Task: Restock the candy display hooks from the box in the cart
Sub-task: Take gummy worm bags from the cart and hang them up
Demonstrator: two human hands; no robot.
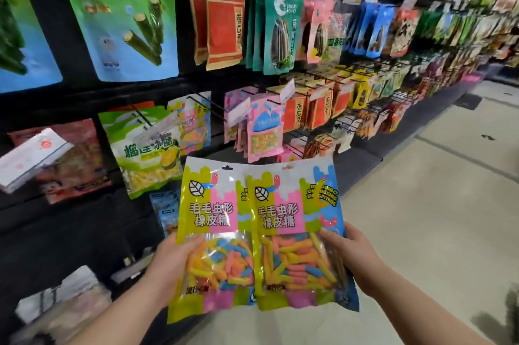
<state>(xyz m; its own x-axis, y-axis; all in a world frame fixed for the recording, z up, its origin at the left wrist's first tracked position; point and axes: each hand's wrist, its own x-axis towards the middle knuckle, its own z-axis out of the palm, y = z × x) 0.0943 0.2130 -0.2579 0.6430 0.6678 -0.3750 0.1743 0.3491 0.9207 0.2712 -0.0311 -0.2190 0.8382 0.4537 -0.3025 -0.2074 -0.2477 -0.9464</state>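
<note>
Two bags of caterpillar-shaped gummy candy, striped green, pink and blue with clear windows, are held up side by side before the display. My left hand point(171, 263) grips the left bag point(209, 221) by its left edge. My right hand point(351, 252) grips the right bag point(297, 235) by its right edge, and this bag overlaps the left one. A matching gummy bag point(193, 120) hangs on a hook on the black display wall just above them. The cart and box are out of view.
The black hook wall point(70, 226) runs along the left, filled with hanging snack bags: a green durian candy bag point(146, 148), pink bags point(265, 125), red seed packs point(224, 27). Price tags point(28, 159) stick out on hook ends. Pale aisle floor point(435, 190) lies to the right.
</note>
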